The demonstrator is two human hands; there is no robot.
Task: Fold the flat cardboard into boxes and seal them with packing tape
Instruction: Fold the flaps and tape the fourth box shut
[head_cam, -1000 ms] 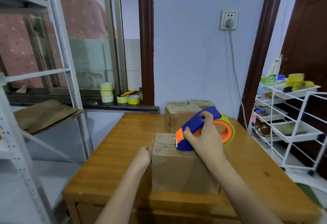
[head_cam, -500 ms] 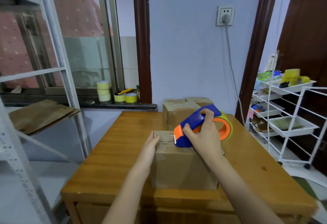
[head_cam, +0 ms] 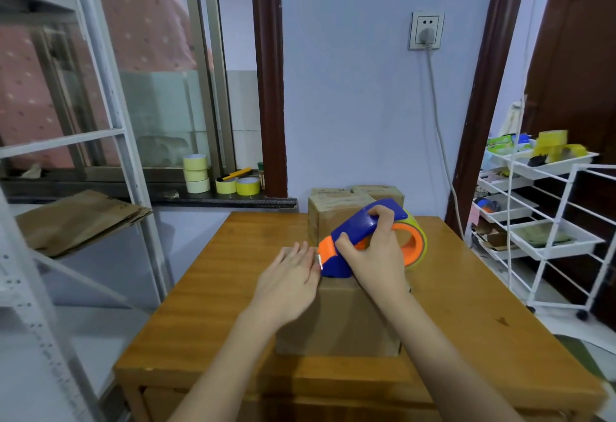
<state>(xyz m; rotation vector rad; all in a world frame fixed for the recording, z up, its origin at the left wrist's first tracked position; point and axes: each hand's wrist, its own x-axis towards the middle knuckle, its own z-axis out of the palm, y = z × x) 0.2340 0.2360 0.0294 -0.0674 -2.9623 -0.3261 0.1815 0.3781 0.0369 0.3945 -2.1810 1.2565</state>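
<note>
A brown cardboard box (head_cam: 343, 318) stands on the wooden table (head_cam: 206, 288), near its front edge. My right hand (head_cam: 376, 255) grips a blue and orange tape dispenser (head_cam: 360, 225) with a yellow-green roll, its orange nose resting on the box top. My left hand (head_cam: 290, 275) lies flat, fingers straight, on the left part of the box top, right beside the dispenser's blade. Two more closed boxes (head_cam: 333, 208) stand behind, at the table's far edge.
Flat cardboard sheets (head_cam: 76, 218) lie on a grey metal shelf at the left. Several tape rolls (head_cam: 196, 173) and a yellow knife sit on the window sill. A white wire trolley (head_cam: 546, 221) with trays stands at the right, by a dark door.
My left hand has moved from the box's left side up onto its top. The dispenser in my right hand has slid left along the top, toward the left edge.
</note>
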